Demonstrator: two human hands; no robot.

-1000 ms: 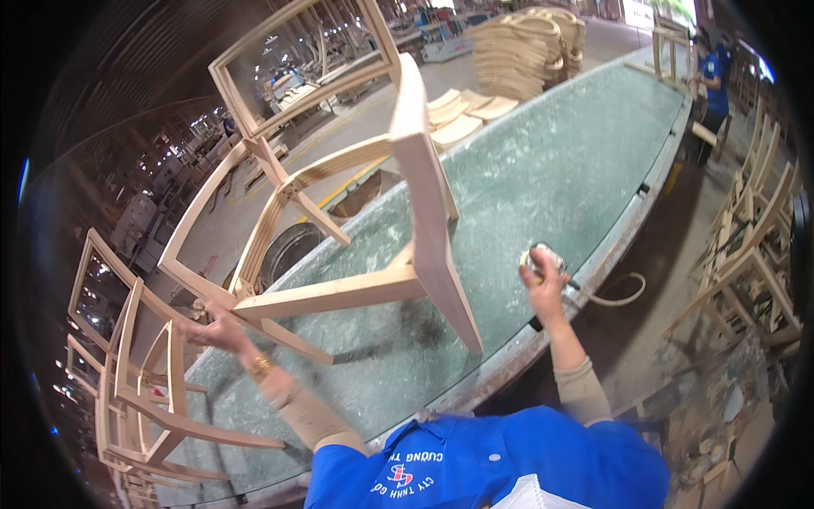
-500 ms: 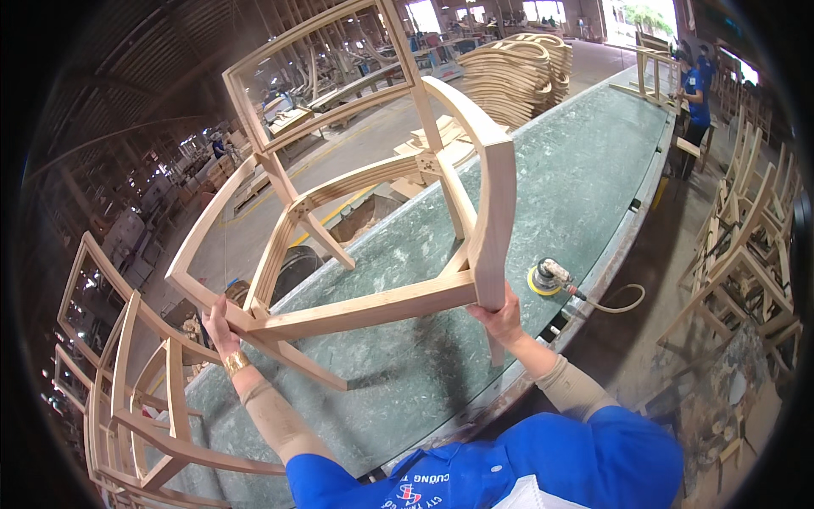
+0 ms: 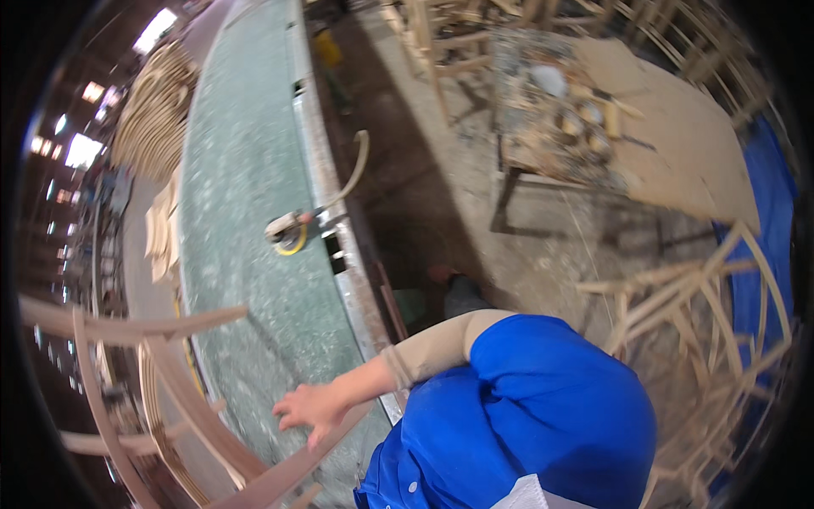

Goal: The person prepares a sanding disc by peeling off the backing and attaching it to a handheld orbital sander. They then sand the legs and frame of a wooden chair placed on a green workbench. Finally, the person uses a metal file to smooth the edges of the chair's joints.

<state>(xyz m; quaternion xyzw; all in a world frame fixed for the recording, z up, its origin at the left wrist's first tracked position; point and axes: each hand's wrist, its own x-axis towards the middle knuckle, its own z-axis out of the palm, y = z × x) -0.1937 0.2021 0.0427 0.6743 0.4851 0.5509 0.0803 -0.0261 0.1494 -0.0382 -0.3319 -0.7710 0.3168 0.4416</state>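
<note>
My right hand (image 3: 315, 409) is over the near part of the green-topped workbench (image 3: 246, 144), fingers spread and holding nothing. Just beneath it runs a wooden member of the unfinished chair frame (image 3: 199, 407); whether my thumb touches the wood I cannot tell. The frame fills the lower left, blurred and cut off by the rim of the view. My left hand is out of sight. Farther up the bench lies a round power sander (image 3: 287, 232) with a yellow-edged pad, its pale hose (image 3: 360, 165) hanging past the bench edge.
Right of the bench, a low table (image 3: 678, 127) holds a cluttered board with cans and tools. More wooden chair frames (image 3: 695, 322) stand at the lower right. Stacked curved wooden parts (image 3: 157, 110) rise beyond the bench's left side.
The view has swung right. The chair frame, held up in both hands before, is now lower left. My right hand has let go of it, and my left hand has left the view.
</note>
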